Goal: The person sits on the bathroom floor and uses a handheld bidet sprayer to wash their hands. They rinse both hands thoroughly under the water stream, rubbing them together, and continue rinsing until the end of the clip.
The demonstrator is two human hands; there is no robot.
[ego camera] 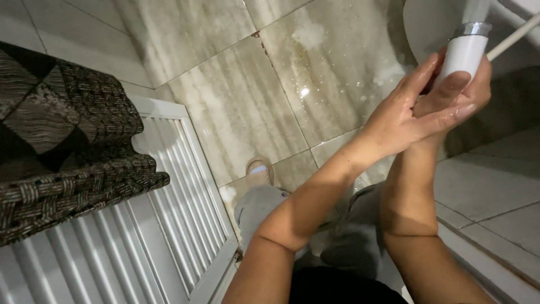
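My right hand (479,84) is raised at the upper right and closed around a white spray handle (464,53) with a chrome ring and a thin white hose (513,36). My left hand (402,115) is wet. It lies flat against the right hand and the lower end of the handle, fingers stretched out and not wrapped around it. Both forearms rise from the bottom of the view and meet there.
Wet, glossy marble floor tiles (253,95) lie below. A white rounded fixture (427,22) sits at the top right. At left a white slatted panel (169,225) carries a dark woven mat (62,141). My sandalled foot (260,168) and grey trousers show underneath.
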